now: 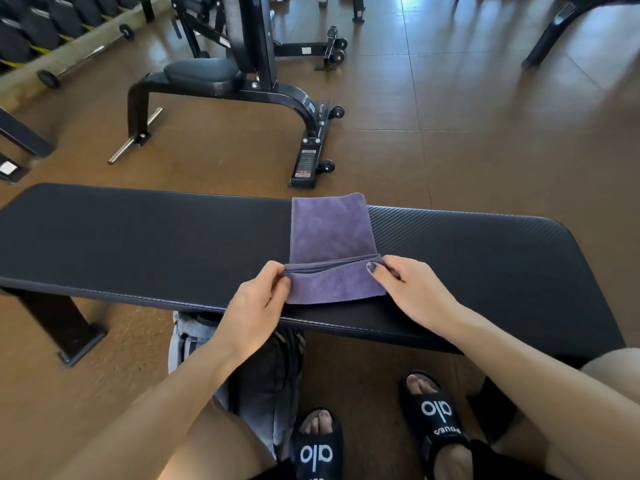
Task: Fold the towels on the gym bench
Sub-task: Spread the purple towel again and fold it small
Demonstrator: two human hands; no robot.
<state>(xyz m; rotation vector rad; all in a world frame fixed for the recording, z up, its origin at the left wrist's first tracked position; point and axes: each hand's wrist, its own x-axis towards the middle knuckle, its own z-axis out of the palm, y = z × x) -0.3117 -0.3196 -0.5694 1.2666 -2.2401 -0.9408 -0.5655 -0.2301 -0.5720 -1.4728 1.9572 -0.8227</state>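
Left hand and right hand apart, each pinching one end of a raised fold in the purple towel. Towel lies across the flat black bench, right of centre; far edge reaches the bench's back edge, near flap stops short of the front edge. Bare pad runs long to the left, shorter to the right. Grey bag under the bench by the feet in black slides. Adjustable bench and barbell well behind, on the brown floor.
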